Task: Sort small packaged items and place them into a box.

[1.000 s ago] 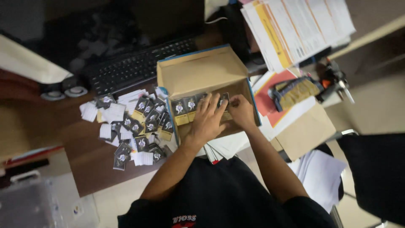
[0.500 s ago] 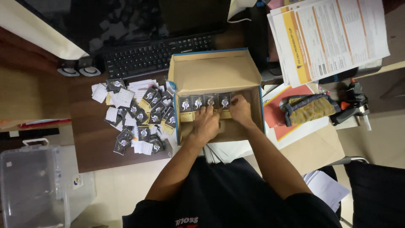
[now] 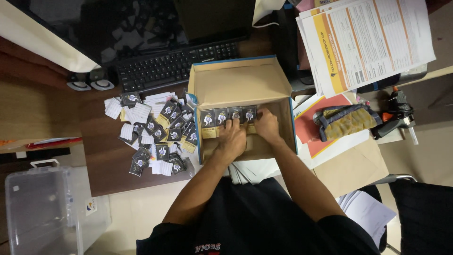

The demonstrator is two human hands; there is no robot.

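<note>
Nearest, both forearms were stretched forward from a black shirt [image 3: 245, 222] into an open cardboard box [image 3: 238, 82] with blue edges. The left hand [image 3: 232, 138] was laid palm down inside the box, its fingers curled onto the lower edge of a row of small dark packets [image 3: 222, 115] stood upright, side by side, across the box. The right hand [image 3: 266, 125] was set just beside it, fingertips pressed against the packet at the right end of the row; whether any one packet was pinched could not be told. To the left of the box, a loose heap of similar dark packets and white slips [image 3: 155, 134] was spread over the brown desk [image 3: 101, 165]. To the right, an orange folder [image 3: 309, 123], a quilted pouch [image 3: 343, 120] and a brown envelope [image 3: 354, 165] were seen. A clear plastic bin [image 3: 40, 208] was placed at the lower left. Farther off, a black keyboard [image 3: 174, 63] was lying behind the box, and printed sheets [image 3: 368, 40] were stacked at the upper right.
</note>
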